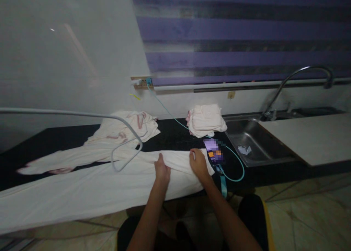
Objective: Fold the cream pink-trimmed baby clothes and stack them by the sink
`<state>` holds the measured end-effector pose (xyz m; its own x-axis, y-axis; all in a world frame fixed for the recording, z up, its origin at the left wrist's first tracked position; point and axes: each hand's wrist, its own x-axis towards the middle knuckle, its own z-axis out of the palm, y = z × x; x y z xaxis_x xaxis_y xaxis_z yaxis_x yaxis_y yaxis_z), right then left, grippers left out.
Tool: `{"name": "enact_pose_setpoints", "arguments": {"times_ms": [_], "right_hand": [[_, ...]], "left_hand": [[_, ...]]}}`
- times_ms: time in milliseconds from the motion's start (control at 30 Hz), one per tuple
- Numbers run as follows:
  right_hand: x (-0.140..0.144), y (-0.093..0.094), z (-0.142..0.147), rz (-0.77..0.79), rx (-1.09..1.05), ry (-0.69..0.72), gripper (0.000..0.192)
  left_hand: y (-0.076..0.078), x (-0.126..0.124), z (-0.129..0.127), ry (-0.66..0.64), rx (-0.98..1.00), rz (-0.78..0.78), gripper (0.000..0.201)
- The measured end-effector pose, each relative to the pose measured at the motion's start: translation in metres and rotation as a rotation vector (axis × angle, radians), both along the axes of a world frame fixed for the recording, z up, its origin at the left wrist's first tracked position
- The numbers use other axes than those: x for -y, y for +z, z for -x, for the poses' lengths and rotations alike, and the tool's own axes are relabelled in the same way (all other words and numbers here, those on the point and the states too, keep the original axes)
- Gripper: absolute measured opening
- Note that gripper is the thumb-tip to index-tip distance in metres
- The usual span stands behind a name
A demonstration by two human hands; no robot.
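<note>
A long cream cloth [90, 189] lies across the black counter and runs off to the left, its lower edge hanging past the counter's front. My left hand [162, 170] pinches the upper part of this cloth near its right end, thumb on top. Close to the cloth's right end, my right hand [198, 163] grips the same upper edge with curled fingers. The fabric between both hands is drawn fairly straight. A phone [214, 150] with a lit, blurred screen rests just right of my right hand.
Behind are a crumpled cream cloth with reddish marks [134, 125] and a folded cloth stack [207, 118]. A grey bent rod [82, 113] crosses from the left. A teal cable [170, 112] runs from the wall socket [142, 83]. Rightward are a sink [255, 141] and tap [282, 84].
</note>
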<state>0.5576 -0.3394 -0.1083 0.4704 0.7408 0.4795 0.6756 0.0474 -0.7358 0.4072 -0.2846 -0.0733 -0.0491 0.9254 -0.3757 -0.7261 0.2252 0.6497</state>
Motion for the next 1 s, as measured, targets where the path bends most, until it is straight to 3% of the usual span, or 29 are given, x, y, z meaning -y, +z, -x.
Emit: {"name": "enact_pose_setpoints", "arguments": {"times_ms": [133, 400, 467, 600, 700, 833, 1000], "right_hand": [[0.000, -0.001, -0.004, -0.032, -0.026, 0.002, 0.028], [0.002, -0.001, -0.007, -0.072, -0.101, 0.010, 0.027], [0.002, -0.001, -0.008, -0.073, -0.139, 0.019, 0.026], [0.003, 0.007, -0.016, -0.060, -0.268, 0.047, 0.026], [0.013, 0.020, -0.021, -0.067, -0.314, 0.114, 0.027], [0.035, 0.032, -0.009, -0.075, -0.169, 0.152, 0.031], [0.056, 0.007, 0.020, 0.028, 0.143, 0.107, 0.043]], "left_hand": [[-0.002, 0.007, 0.003, 0.070, -0.016, 0.027, 0.030], [0.032, 0.028, 0.067, -0.067, 0.175, 0.011, 0.035], [0.033, 0.036, 0.079, -0.049, 0.059, 0.048, 0.035], [0.032, 0.052, 0.099, 0.104, -0.301, 0.126, 0.029], [0.038, 0.066, 0.109, 0.162, -0.331, 0.123, 0.027], [0.047, 0.083, 0.107, 0.093, -0.153, 0.053, 0.034], [0.034, 0.089, 0.101, 0.027, -0.014, 0.112, 0.042]]}}
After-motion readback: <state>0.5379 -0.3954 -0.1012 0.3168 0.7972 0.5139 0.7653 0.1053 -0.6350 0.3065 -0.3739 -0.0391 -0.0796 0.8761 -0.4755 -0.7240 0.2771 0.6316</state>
